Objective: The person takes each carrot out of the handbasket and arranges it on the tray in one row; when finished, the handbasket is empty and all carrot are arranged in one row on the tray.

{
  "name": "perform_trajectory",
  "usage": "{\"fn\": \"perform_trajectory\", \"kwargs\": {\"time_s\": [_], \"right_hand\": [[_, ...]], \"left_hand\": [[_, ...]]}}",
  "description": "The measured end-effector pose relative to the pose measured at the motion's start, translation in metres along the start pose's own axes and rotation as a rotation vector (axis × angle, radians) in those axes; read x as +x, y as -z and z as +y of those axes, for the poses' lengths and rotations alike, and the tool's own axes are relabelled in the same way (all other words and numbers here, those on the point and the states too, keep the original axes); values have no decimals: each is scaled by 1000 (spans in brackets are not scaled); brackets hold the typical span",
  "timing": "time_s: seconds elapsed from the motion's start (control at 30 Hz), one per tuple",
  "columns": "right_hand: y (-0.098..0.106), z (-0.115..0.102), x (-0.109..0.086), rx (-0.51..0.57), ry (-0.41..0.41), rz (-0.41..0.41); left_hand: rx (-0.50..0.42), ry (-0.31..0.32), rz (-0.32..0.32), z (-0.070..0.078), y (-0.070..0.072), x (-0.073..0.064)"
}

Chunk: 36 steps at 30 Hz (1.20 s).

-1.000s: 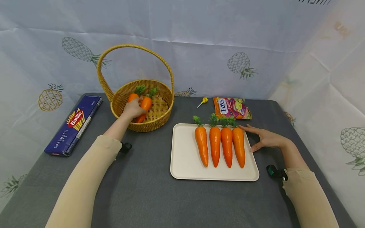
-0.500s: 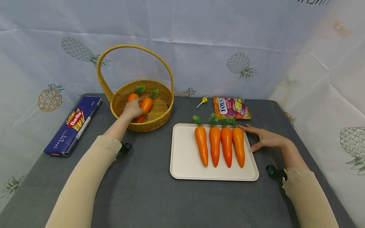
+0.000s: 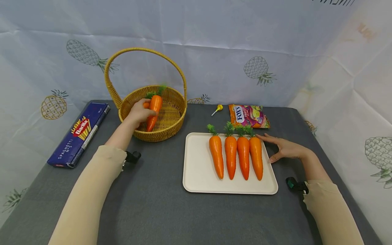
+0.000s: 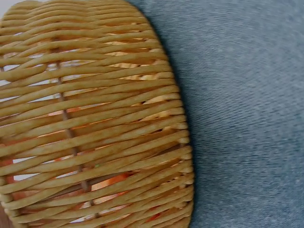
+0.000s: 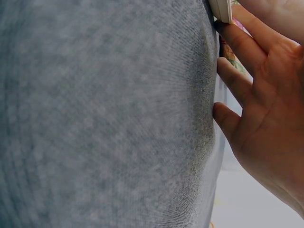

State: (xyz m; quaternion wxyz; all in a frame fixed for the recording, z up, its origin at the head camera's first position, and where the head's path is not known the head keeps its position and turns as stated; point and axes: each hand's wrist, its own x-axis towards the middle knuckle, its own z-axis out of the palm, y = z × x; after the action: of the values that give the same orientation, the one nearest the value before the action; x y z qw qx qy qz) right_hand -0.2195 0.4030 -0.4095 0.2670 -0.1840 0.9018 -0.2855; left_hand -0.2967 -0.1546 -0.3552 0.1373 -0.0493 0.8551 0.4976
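Note:
My left hand (image 3: 140, 111) reaches into the wicker basket (image 3: 169, 131) in the head view. It holds an orange carrot (image 3: 156, 103) with a green top, the thumb across its front; the far fingertips are hidden. Another carrot (image 3: 146, 105) shows only partly behind that hand. The left wrist view shows mostly the woven basket wall (image 4: 104, 114). My right hand (image 3: 284, 148) rests at the right edge of a cream tray (image 3: 202, 185), fingers extended, fingertips at its rim near the rightmost carrot (image 3: 256, 158). The right wrist view shows spread fingers by the tray edge (image 5: 222, 9).
Several carrots (image 3: 231, 158) lie side by side on the tray. Behind it are a yellow lollipop (image 3: 219, 108) and a FOX'S candy bag (image 3: 249, 116). A blue Barilla spaghetti box (image 3: 79, 134) lies at the left. The basket's tall handle (image 3: 144, 49) arches over its opening.
My left hand has shifted slightly left. The carrot in it has moved up and left, standing steeper and partly covering the other carrot's top. The right hand and tray have stayed put.

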Motion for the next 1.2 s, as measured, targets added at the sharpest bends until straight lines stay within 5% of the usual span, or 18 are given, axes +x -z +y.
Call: {"fn": "perform_trajectory", "kwargs": {"time_s": [0.3, 1.2], "right_hand": [[0, -1, 0, 6, 1, 0], [0, -1, 0, 13, 0, -1]], "left_hand": [[-176, -1, -35, 8, 6, -5], [-348, -40, -191, 31, -13, -29]]}}
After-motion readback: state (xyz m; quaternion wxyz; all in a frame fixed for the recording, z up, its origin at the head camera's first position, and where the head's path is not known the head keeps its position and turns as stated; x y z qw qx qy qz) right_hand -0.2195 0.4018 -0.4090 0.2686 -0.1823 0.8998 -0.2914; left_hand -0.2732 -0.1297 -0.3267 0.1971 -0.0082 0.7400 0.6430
